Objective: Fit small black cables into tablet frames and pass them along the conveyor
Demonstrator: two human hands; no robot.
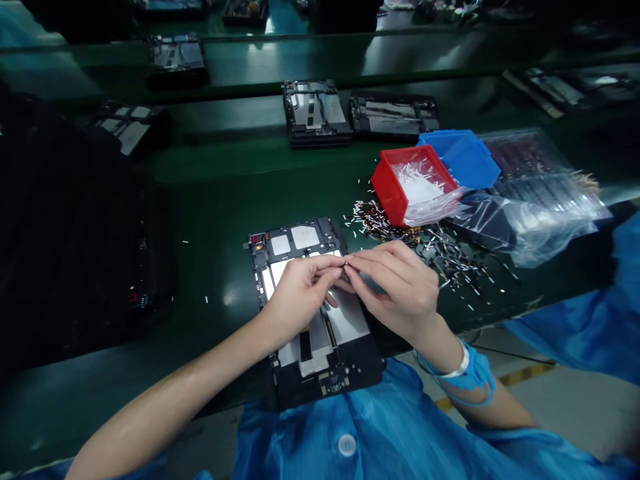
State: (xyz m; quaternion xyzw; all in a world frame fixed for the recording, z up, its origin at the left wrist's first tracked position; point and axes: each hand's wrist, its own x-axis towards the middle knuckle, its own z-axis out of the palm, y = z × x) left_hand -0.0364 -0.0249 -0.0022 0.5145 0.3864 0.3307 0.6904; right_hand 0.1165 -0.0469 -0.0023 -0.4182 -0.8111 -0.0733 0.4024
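An opened tablet chassis (313,360) with silver shield plates lies on the green bench in front of me, its near end overhanging the edge. My left hand (300,293) and my right hand (400,287) meet above its middle. Both pinch a tiny part at their fingertips, too small to name. A wristband circles my right wrist. A heap of small loose connectors (440,250) lies just right of my right hand.
A red bin (395,193) lined with clear plastic holds small white pieces; a blue bin (465,157) sits behind it. Clear bags (545,193) of parts lie at right. More open chassis (315,113) rest on the far belt. A dark stack (75,253) stands at left.
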